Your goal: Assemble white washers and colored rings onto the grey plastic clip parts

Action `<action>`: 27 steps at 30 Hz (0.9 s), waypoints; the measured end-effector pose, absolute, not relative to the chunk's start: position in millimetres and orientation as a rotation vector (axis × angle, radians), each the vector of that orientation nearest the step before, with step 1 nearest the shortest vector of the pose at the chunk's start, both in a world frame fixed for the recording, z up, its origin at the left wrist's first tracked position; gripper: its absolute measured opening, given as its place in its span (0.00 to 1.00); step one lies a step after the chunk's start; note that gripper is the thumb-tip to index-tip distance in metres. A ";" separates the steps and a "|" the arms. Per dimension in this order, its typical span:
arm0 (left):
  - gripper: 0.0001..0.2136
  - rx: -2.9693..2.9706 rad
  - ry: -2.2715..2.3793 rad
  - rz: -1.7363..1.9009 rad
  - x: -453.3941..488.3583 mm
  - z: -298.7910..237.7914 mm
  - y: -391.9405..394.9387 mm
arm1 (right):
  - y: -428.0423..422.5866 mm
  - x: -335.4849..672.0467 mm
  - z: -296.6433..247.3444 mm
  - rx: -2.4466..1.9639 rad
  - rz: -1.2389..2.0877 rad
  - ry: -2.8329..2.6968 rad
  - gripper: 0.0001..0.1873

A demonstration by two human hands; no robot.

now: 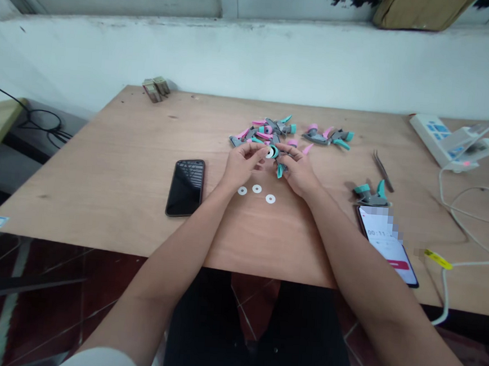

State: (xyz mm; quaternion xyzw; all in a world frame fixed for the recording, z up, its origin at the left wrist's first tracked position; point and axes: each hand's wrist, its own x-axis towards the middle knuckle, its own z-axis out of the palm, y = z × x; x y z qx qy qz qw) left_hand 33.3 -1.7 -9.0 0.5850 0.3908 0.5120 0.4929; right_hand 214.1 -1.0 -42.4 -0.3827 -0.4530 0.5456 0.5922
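My left grip pinches a small round white disc just left of the teal round end of a teal-and-grey plastic piece pinched in my right grip above the worktop, contact unclear.

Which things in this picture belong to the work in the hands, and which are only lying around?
Seem to belong:
- teal-and-grey piece, in the right hand
- white disc, in the left hand
- three loose discs
- piled similar pieces

Probably just lying about:
- dark phone
- lit phone
- tweezers, untouched
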 end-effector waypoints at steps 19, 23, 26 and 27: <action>0.04 1.783 1.086 1.389 34.3 -8.6 -6.4 | -2.3 215.8 -40.3 -0.871 1.286 -1.079 0.24; 0.04 1.893 1.103 1.330 28.9 -6.6 -6.5 | -2.4 215.2 -41.8 -0.861 1.286 -1.083 0.23; 0.04 1.936 1.090 1.329 26.6 -6.4 -6.3 | -1.9 215.2 -42.8 -0.879 1.275 -1.089 0.23; 0.04 1.938 1.098 1.326 26.3 -6.2 -6.4 | -1.6 215.5 -43.1 -0.882 1.272 -1.092 0.23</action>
